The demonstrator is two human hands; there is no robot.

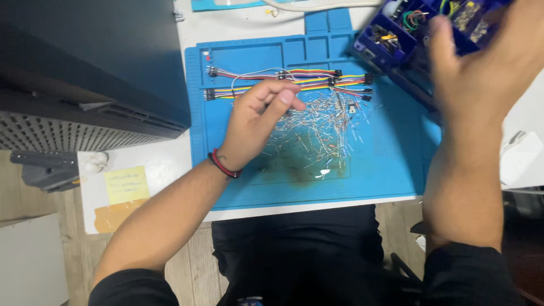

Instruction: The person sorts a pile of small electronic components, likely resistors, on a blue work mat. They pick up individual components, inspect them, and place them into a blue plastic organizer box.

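Note:
My left hand [258,116] rests on a blue work mat [385,170], fingers curled, thumb and forefinger pinched together at the edge of a pile of small metal-legged components [320,133]; what it pinches is too small to tell. My right hand [481,79] is raised and blurred at the upper right, fingers spread, in front of a purple compartment box [391,39] holding small parts. Coloured jumper wires [306,79] lie in rows just beyond my left hand.
A dark device with a grille [85,85] fills the upper left. A yellow sticky note [126,184] lies on the white table [158,164] left of the mat. A white object [521,156] sits at the right edge.

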